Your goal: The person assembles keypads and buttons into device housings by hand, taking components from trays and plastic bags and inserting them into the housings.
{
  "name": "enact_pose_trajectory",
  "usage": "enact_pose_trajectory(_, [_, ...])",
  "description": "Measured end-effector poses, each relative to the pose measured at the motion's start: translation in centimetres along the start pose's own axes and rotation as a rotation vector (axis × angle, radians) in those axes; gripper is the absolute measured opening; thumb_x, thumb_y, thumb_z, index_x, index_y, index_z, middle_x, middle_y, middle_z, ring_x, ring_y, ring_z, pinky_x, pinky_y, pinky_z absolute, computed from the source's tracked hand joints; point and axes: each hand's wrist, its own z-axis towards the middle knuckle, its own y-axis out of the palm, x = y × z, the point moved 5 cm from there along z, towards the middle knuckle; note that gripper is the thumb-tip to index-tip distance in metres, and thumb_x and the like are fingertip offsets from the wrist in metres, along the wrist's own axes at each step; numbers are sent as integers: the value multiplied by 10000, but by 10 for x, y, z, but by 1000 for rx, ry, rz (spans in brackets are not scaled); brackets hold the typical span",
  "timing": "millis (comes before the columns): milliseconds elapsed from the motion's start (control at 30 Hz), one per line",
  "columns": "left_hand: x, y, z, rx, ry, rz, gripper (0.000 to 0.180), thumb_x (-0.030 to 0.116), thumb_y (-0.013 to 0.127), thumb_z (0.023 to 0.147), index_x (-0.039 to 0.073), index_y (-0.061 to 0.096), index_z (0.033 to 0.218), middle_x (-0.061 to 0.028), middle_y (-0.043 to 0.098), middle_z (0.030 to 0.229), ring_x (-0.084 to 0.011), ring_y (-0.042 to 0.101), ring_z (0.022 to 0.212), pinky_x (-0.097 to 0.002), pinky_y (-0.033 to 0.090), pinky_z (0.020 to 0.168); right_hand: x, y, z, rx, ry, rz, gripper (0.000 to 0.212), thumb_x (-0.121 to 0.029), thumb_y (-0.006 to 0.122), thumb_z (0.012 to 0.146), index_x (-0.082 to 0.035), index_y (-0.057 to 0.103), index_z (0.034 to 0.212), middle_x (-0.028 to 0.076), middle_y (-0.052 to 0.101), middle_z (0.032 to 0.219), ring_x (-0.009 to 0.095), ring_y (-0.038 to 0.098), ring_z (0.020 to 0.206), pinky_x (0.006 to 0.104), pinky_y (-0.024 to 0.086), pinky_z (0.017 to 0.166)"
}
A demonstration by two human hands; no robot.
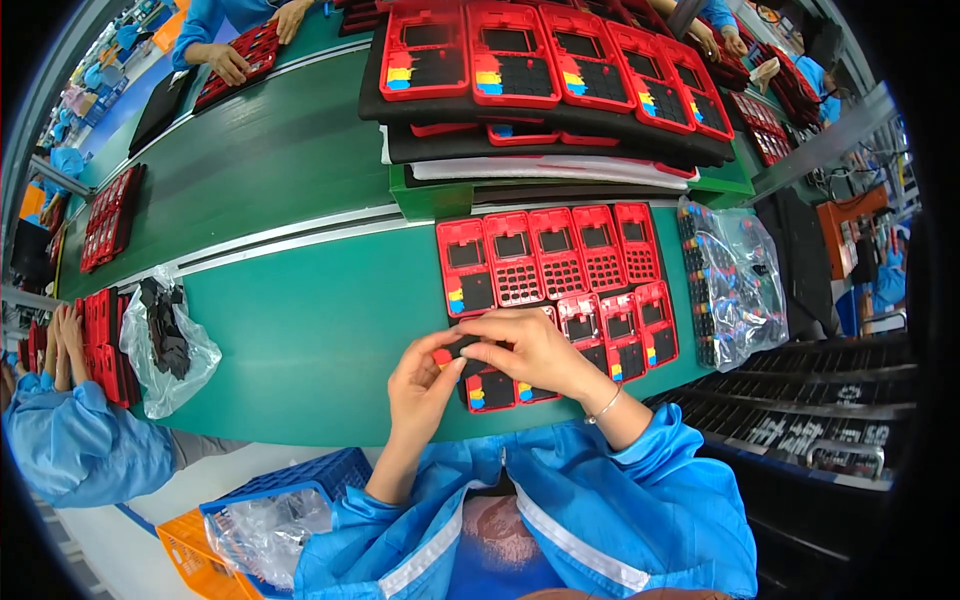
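Observation:
My left hand [418, 388] and my right hand [528, 350] meet above the near left part of a layout of red plastic device casings [640, 245]. Pinched between the fingertips of both is a small black piece [461, 346], partly covered by the fingers, so its exact kind is unclear. Two rows of casings lie on the green table. Several in the far row show bare key holes, while others carry a black keypad with yellow and blue keys [468, 294]. The nearest left casings are partly hidden under my hands.
Stacked trays of red casings [555, 60] stand at the back on a green ledge. A clear bag of keypads [735, 290] lies right; another bag with black pieces [165, 340] lies left. A blue crate [340, 470] sits below the table edge. Co-workers' hands [228, 64] work across the table.

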Motion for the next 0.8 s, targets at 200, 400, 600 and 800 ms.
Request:
enact_pose_trajectory(200, [27,37,46,-238,478,1028,565,184,726,959,-52,536,1435,-238,558,1461,-349,544,1370,-486,406,1163,32,-49,-11,360,298,136,215,-48,776,927,-27,772,1141,40,772,891,58,678,773,225,542,671])
enact_pose_trajectory(400, [4,49,59,-397,574,1364,686,377,652,995,-101,491,1461,-285,448,1557,-386,373,1509,-536,234,1269,52,-68,-8,377,270,47,224,-25,763,931,7,754,1153,88,790,995,113,736,903,258,597,805])
enact_pose_trajectory(600, [3,58,54,-335,582,1425,742,400,646,996,-125,447,1481,-342,385,1572,-442,312,1526,-563,201,1271,67,-66,-5,303,287,61,241,-51,755,945,8,749,1179,87,788,994,99,727,886,262,580,774])
enact_pose_trajectory(800, [1,60,56,-352,537,1461,783,407,646,994,-125,399,1511,-341,335,1603,-441,262,1549,-573,166,1276,40,-59,2,369,-24,-447,218,-50,760,887,-21,761,1103,132,743,985,299,747,865,353,596,755])
